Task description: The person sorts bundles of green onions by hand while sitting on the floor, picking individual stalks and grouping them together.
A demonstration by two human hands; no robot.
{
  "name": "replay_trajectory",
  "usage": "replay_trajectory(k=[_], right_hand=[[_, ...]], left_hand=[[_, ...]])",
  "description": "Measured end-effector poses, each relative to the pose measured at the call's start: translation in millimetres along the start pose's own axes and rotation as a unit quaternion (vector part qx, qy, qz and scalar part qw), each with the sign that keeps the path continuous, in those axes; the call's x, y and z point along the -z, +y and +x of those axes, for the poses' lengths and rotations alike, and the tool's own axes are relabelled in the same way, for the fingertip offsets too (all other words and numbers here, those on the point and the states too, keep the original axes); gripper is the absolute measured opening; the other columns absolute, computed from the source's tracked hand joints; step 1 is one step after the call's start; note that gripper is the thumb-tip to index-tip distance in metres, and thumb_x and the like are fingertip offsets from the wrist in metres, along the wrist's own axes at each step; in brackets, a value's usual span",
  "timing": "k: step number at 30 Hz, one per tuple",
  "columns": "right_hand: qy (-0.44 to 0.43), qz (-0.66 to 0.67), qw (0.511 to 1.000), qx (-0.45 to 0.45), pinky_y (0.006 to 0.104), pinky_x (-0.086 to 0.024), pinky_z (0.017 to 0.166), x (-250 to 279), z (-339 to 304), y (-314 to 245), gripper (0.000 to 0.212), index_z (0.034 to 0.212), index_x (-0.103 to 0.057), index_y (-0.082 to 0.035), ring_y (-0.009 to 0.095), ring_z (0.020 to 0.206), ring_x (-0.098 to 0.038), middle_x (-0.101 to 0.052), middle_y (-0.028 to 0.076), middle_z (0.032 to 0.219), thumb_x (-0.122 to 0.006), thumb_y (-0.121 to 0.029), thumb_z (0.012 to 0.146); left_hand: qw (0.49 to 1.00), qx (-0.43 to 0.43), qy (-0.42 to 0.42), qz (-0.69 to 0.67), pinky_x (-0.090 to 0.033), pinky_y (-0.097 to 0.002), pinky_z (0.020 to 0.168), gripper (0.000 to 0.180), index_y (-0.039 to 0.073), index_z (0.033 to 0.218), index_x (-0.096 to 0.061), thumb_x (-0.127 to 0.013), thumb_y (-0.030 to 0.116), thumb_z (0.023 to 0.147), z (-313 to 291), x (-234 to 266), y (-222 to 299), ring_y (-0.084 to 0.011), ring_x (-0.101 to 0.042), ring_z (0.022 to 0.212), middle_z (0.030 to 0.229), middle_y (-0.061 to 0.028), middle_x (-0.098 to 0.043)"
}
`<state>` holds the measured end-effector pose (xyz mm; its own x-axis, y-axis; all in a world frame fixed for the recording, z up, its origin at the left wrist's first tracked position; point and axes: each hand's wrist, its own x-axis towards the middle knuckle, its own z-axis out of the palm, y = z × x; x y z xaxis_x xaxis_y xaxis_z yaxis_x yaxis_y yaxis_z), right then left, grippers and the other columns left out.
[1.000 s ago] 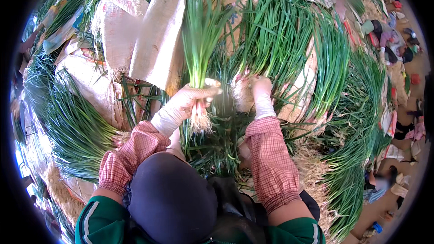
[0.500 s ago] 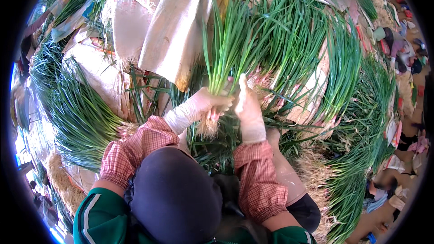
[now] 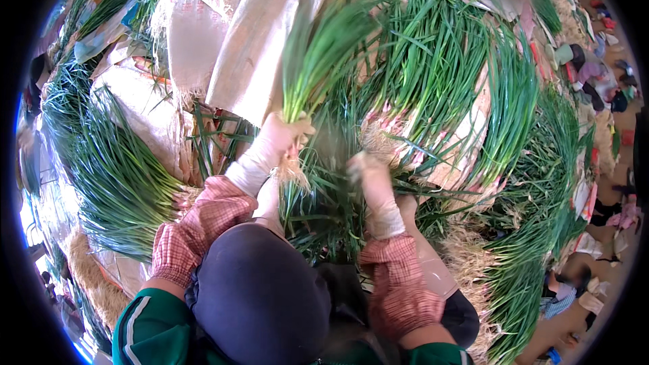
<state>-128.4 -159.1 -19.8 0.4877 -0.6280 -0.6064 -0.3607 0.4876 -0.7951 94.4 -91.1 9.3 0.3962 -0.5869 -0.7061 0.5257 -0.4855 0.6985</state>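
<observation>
Only one view here, the head camera looking straight down. Compared with a second ago the bunch of green onions sits a bit higher and further from the body, and its leaves now tilt up and to the right instead of standing straight. The right hand has come off the spot next to the bunch and dropped lower, closer to the body, and it's smeared with motion blur. My guess is the bunch is already gathered and the free hand is going after more stalks or something to tie with, but that's a guess

Hands: the left hand, in a pale glove, is clamped around the bunch right above the roots. The white root tuft hangs just under the fist and the leaves fan out above it. The right hand, also gloved, hovers over the loose onions in front of the knees. It's too blurry to tell whether the fingers are spread or curled, or if it's touching anything. The two hands are apart, left one higher

Around them: big heaps of green onions on every side, pale woven sacks behind the held bunch, checked red sleeves on both arms
</observation>
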Motion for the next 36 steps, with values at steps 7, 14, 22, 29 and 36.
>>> replay_trajectory(k=[7, 14, 22, 29, 36], right_hand=[[0.276, -0.269, 0.923, -0.008, 0.0297, -0.049, 0.060, 53, 43, -77, 0.023, 0.096, -0.062, -0.004, 0.015, 0.063, -0.060, -0.065, 0.007, 0.078, -0.054, -0.025, 0.091], [0.074, -0.441, 0.862, 0.240, 0.0321, -0.048, 0.053, -39, -26, -43, 0.023, 0.084, -0.062, -0.007, 0.016, 0.056, -0.059, -0.062, 0.006, 0.067, -0.060, -0.029, 0.085], [0.092, 0.434, 0.896, -0.005, 0.0289, -0.044, 0.062, -31, 45, -14, 0.017, 0.097, -0.055, -0.001, 0.016, 0.070, -0.052, -0.054, 0.006, 0.080, -0.048, -0.017, 0.095], [0.040, -0.166, 0.985, 0.009, 0.0359, -0.047, 0.063, -26, 32, 2, 0.035, 0.085, -0.058, -0.002, 0.022, 0.062, -0.055, -0.057, 0.010, 0.071, -0.050, -0.035, 0.092], [0.249, -0.416, 0.842, 0.236, 0.0417, -0.048, 0.065, -46, 44, -66, 0.025, 0.085, -0.055, 0.000, 0.033, 0.072, -0.063, -0.062, 0.018, 0.076, -0.062, -0.024, 0.084]], left_hand=[[0.950, 0.082, -0.270, -0.136, -0.043, -0.0175, 0.051, 0.025, 0.004, 0.105, -0.060, -0.067, 0.011, 0.083, 5, -30, 6, -0.0086, -0.059, 0.065, 0.080, -0.0030, -0.064], [0.982, 0.020, -0.187, 0.007, -0.033, -0.0206, 0.028, 0.021, 0.003, 0.088, -0.061, -0.075, 0.012, 0.076, -2, -33, -7, -0.0080, -0.047, 0.035, 0.061, -0.0032, -0.059], [0.973, 0.011, -0.218, -0.072, -0.050, -0.0237, 0.045, 0.017, 0.001, 0.086, -0.055, -0.070, 0.003, 0.078, 7, -44, -26, -0.0156, -0.061, 0.053, 0.066, -0.0089, -0.061], [0.973, 0.008, -0.181, -0.143, -0.053, -0.0279, 0.053, 0.017, 0.002, 0.088, -0.056, -0.069, 0.000, 0.078, -9, -13, -7, -0.0172, -0.063, 0.059, 0.070, -0.0091, -0.062], [0.987, 0.009, -0.107, 0.122, -0.048, -0.0248, 0.048, 0.019, 0.001, 0.083, -0.057, -0.072, -0.001, 0.072, -8, -27, -12, -0.0130, -0.059, 0.053, 0.065, -0.0067, -0.060]])
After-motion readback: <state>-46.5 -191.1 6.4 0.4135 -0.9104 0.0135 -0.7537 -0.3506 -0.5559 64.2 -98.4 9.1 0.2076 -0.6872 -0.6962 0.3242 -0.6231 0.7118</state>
